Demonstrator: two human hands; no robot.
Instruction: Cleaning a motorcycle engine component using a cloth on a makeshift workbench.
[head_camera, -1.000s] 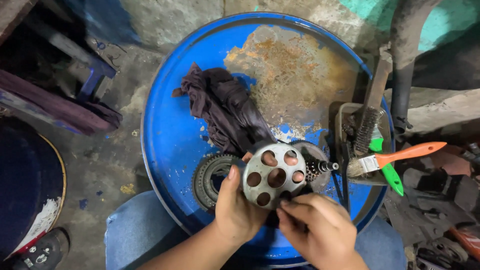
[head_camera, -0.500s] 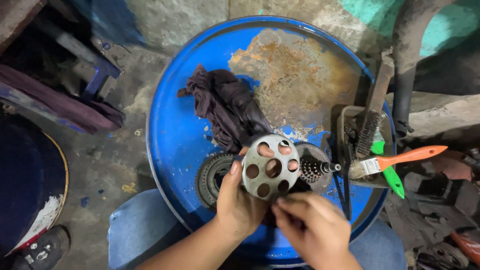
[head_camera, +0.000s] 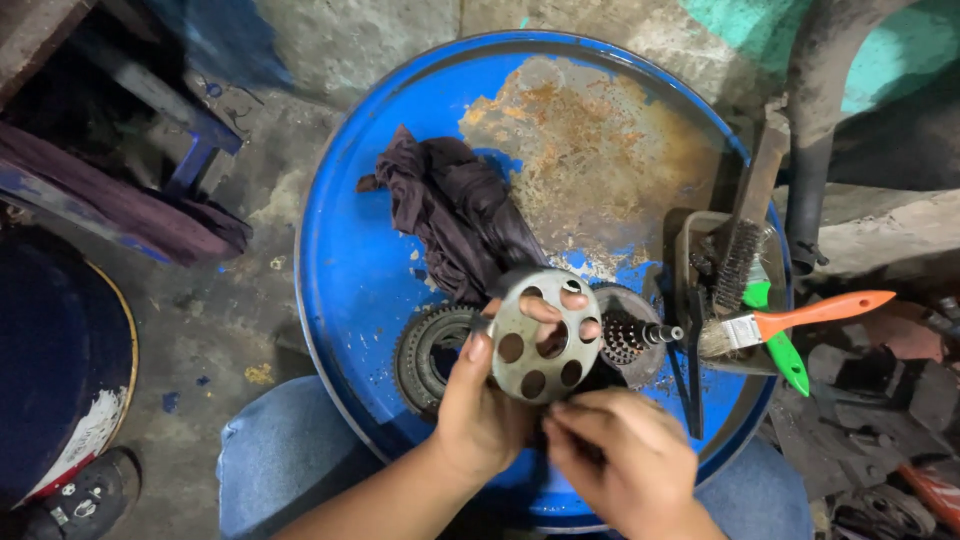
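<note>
My left hand (head_camera: 480, 405) grips a round grey metal plate with several holes (head_camera: 538, 332), tilted up over a blue drum lid (head_camera: 360, 290); its fingers show through the holes. My right hand (head_camera: 625, 455) is below the plate with its fingertips pinched at the plate's lower edge; whether it holds something small I cannot tell. A dark gear ring (head_camera: 428, 350) lies on the lid left of the plate. A geared shaft (head_camera: 645, 335) sticks out to the right behind the plate.
A dark crumpled rag (head_camera: 455, 215) lies on the lid, beside a rusty patch (head_camera: 590, 150). At the right, a small tray (head_camera: 690, 260) holds a wire brush (head_camera: 745, 240) and an orange-handled paintbrush (head_camera: 790, 318). A dark drum (head_camera: 50, 360) stands at left.
The plate has turned slightly in my left hand, and my right hand's fingertips have closed together at its lower edge. The view shifted a little.
</note>
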